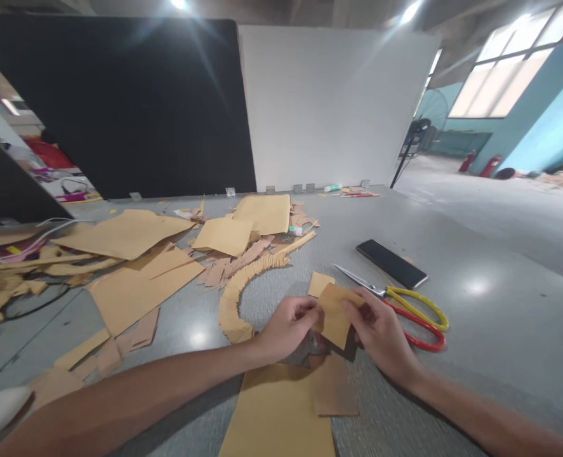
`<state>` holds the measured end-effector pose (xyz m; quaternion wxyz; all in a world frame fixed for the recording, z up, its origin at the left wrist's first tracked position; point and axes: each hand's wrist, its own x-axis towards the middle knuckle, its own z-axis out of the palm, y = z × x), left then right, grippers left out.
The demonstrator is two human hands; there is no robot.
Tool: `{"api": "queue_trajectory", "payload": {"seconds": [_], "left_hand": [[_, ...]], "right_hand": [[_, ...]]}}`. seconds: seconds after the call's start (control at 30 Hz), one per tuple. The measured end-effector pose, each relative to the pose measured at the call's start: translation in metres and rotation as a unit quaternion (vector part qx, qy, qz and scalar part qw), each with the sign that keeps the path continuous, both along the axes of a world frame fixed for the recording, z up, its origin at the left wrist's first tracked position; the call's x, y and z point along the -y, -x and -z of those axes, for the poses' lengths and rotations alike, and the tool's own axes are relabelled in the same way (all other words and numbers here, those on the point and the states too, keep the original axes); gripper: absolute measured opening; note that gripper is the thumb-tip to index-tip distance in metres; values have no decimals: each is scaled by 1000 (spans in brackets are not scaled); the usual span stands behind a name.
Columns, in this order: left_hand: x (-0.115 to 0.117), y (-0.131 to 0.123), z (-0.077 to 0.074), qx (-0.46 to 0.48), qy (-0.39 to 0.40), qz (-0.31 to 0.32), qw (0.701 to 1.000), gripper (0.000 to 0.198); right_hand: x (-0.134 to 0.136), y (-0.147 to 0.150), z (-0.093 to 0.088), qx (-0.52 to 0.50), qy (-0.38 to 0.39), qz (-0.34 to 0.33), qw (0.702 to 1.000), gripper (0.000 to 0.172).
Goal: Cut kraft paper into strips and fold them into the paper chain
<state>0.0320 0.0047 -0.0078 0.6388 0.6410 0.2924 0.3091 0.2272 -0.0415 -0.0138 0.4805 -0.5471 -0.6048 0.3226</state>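
Note:
Between my two hands is a small piece of brown paper [334,317], lifted a little off the table. My left hand [288,327] pinches its left edge, while my right hand [379,330] grips its right side between thumb and fingers. Behind the held piece lies a smaller paper square [320,283]. Nearer me, a brown paper piece [336,387] overlaps a larger yellowish paper sheet [281,412]. Beside my right hand rest scissors [386,292] with one yellow and one red handle. A curved, pleated paper strip [233,298] lies left of my hands.
A black phone [391,263] lies beyond the scissors. Paper sheets [143,285] and scraps spread over the left side. A glue stick [295,230] sits among scraps, another glue stick [332,188] near the white panel [329,108]. A black panel [167,108] stands at the back left.

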Motion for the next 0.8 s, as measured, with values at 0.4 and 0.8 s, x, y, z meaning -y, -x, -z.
{"api": "queue_trajectory", "payload": {"seconds": [0.4,0.8], "left_hand": [[-3,1,5,14,5,-40,999,45],[-4,-1,8,32,15,-53,998,38]], "right_hand": [[4,-3,-4,-18,4,-79,997,51],[2,-1,-5,-105,56,-61,991,38]]}}
